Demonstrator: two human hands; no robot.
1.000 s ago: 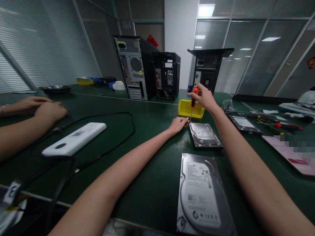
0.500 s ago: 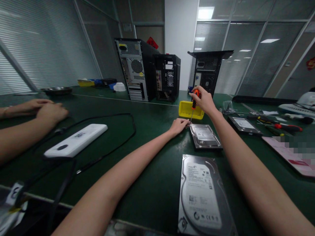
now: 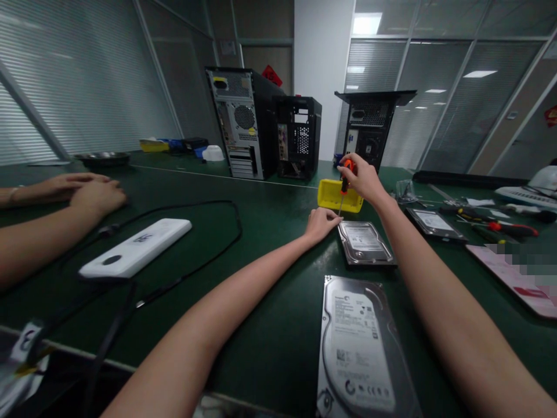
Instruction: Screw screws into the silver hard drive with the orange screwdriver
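Note:
My right hand (image 3: 362,177) grips the orange-and-black handle of a screwdriver (image 3: 344,184), held upright with its shaft pointing down. The tip reaches the far left corner of a silver hard drive (image 3: 364,241) lying label up. At that same corner my left hand (image 3: 321,224) has its fingers pinched together beside the tip; whether something small is between them cannot be made out. A yellow tray (image 3: 329,196) stands just behind the screwdriver. Closer to me lies a larger-looking hard drive (image 3: 357,348), also label up.
Computer cases (image 3: 243,122) stand at the back. Another drive (image 3: 435,223), pliers (image 3: 513,229) and a pink board (image 3: 513,278) lie right. A white power bank-like device (image 3: 137,247) with a black cable (image 3: 204,273) lies left, near another person's hands (image 3: 98,197).
The whole view has shifted slightly. Both my hands stay at the drive's corner, with the screwdriver still upright in my right hand.

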